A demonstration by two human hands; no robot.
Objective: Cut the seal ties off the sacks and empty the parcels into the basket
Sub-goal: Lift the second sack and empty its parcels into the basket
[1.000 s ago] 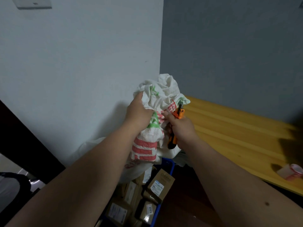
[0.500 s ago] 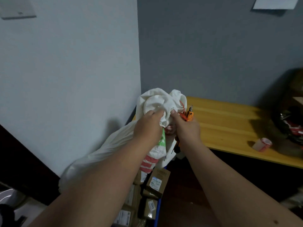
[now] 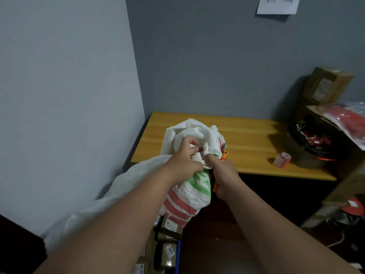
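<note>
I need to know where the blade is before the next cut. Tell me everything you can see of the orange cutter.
The orange cutter is mostly hidden inside the right hand, which grips it upright. Its orange plastic-looking top with a small metal tip pokes out above the fist, beside the bunched neck of the white sack; a strip of orange body shows below, against the sack's green print. Whether the blade is extended cannot be told.

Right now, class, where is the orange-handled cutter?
In the head view, the orange-handled cutter is gripped in the right hand, just right of the white woven sack's bunched neck, before the wooden table.
</note>
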